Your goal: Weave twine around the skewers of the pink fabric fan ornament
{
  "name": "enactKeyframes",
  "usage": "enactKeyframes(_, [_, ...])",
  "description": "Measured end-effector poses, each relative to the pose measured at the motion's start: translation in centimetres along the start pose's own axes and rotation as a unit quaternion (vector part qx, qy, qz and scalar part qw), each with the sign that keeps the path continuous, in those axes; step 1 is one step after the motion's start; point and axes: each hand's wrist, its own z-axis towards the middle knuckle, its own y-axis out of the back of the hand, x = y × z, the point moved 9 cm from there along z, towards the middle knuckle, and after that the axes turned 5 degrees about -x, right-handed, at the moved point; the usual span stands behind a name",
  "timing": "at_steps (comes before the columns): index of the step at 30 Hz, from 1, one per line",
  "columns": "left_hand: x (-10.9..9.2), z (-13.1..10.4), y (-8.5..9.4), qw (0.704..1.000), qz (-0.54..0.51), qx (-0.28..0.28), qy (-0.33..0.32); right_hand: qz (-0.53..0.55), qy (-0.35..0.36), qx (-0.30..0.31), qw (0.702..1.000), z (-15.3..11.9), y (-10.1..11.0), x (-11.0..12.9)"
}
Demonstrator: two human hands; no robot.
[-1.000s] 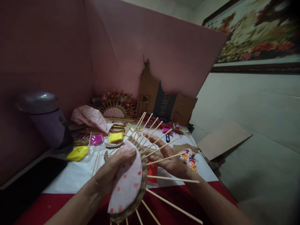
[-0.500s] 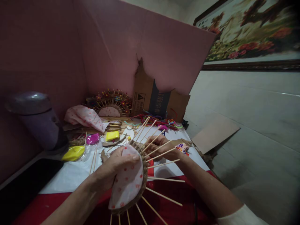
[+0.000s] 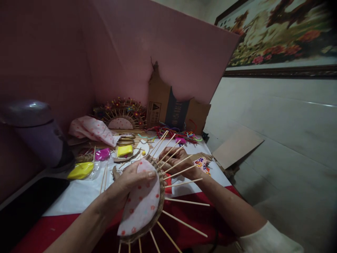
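A half-disc (image 3: 142, 205) covered in white cloth with pink-red flowers is tilted in front of me. My left hand (image 3: 129, 182) grips it near its upper end, thumb flat on the cloth. Rows of brown twine (image 3: 161, 202) run along the curved edge, and thin wooden sticks (image 3: 185, 201) fan outward from it. Behind the upper sticks is my right hand (image 3: 175, 159), its fingers curled and pinched together. Sticks partly cover those fingers, so what they pinch is unclear. A red packet (image 3: 167, 184) lies under the sticks.
Yellow clay packets (image 3: 124, 151), a magenta packet (image 3: 102, 154), scissors (image 3: 126, 139) and colourful pipe cleaners (image 3: 168, 133) lie on the table. A finished-looking stick fan (image 3: 121, 123) stands at the back beside torn cardboard (image 3: 159, 102). A purple bottle (image 3: 42, 140) and black phone-like slab (image 3: 34, 200) are left.
My right hand has risen slightly behind the upper sticks, its fingers still curled. The half-disc stays in my left hand, its lower end shifted a little left. The whole view has moved slightly.
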Motion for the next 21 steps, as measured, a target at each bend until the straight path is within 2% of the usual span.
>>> enactKeyframes(4, [0.3,0.0,0.2,1.0,0.02,-0.006,0.005,0.014,-0.018,-0.008,1.0,-0.2,-0.2,0.0])
enactKeyframes(8, [0.4,0.1,0.3,0.999,0.036,0.0,0.001,-0.058,0.026,-0.014,0.998,-0.1,0.3,0.3])
enactKeyframes(13, [0.4,0.3,0.1,0.999,0.033,0.011,0.015,-0.157,0.106,-0.038,0.981,0.5,2.3,1.1])
enactKeyframes(21, [-0.6,-0.1,0.3,1.0,-0.004,-0.007,0.018,-0.206,0.139,-0.022,0.968,2.3,6.0,0.6])
